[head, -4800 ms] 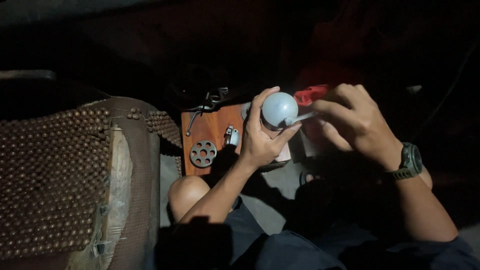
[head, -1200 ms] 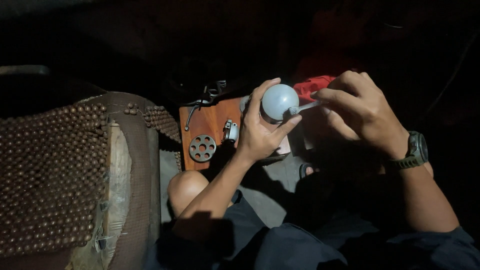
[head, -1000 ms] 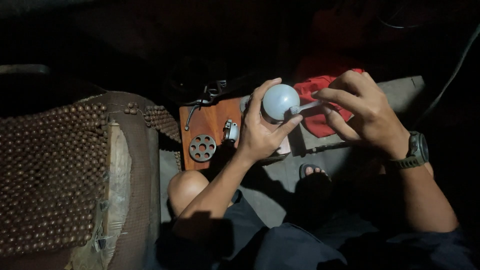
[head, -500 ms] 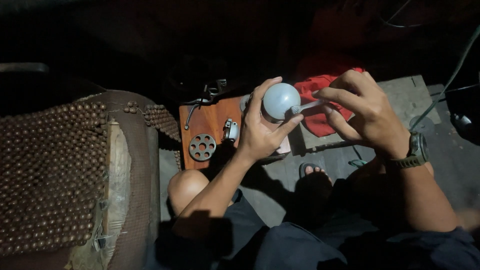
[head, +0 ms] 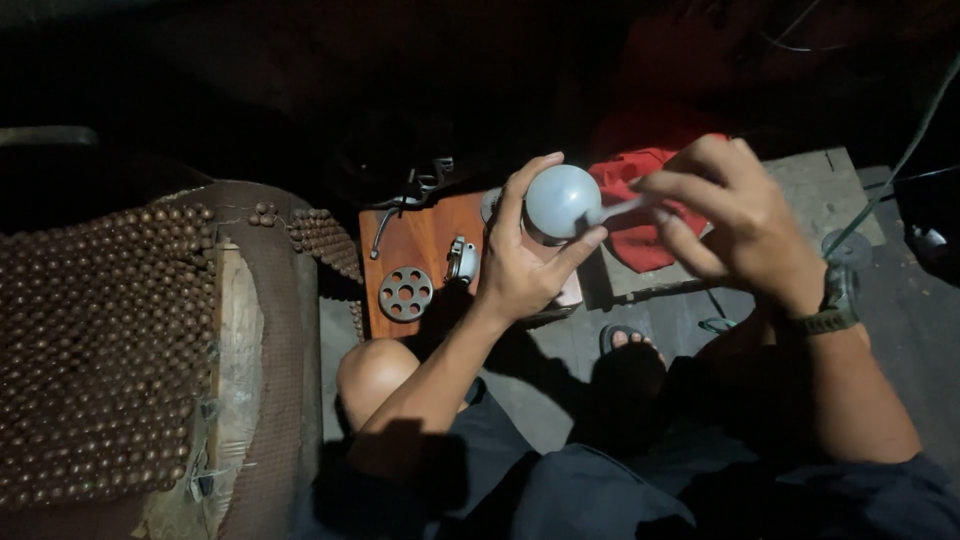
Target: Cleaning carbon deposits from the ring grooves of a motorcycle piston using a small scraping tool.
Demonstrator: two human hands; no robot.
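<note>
CHANGE: grip unchanged since a second ago, view shifted only | LEFT: left hand (head: 525,265) wraps pale dome bulb (head: 562,201) above wooden board (head: 425,255) | RIGHT: right hand (head: 735,225) pinches thin tool (head: 620,210) against bulb | NEAR: red cloth (head: 640,215)

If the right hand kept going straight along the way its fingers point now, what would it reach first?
The right hand points leftward, pinching a thin pale tool whose tip already meets the round pale blue-grey part held by the left hand. That round part would likely come first, though depth is unclear.
</note>
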